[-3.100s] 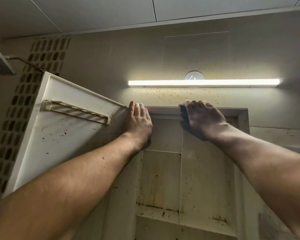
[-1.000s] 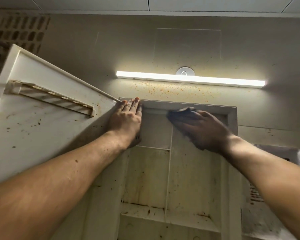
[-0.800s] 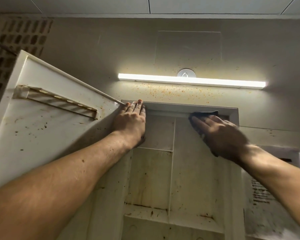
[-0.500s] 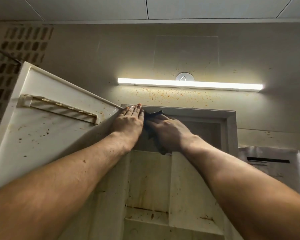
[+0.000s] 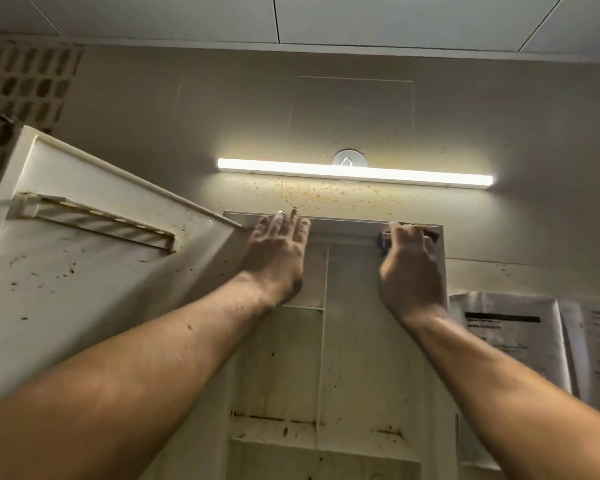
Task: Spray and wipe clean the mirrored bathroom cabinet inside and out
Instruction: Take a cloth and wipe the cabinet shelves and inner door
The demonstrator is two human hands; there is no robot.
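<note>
Right grip (image 5: 409, 271) clutches a dark cloth (image 5: 383, 241), wiping the top frame of the cabinet (image 5: 354, 341); left grip (image 5: 278, 254) rests flat there. Next, probably, the stained inside.

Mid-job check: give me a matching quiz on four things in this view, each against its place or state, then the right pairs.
Things:
1. left hand
2. right hand
3. cabinet door
4. light bar

Places or states:
A. lit, above the cabinet
B. swung open at the left
C. fingers straight, flat on the cabinet's top left edge
D. holding a dark cloth at the cabinet's top right corner

Pairs: 1-C, 2-D, 3-B, 4-A.
</note>
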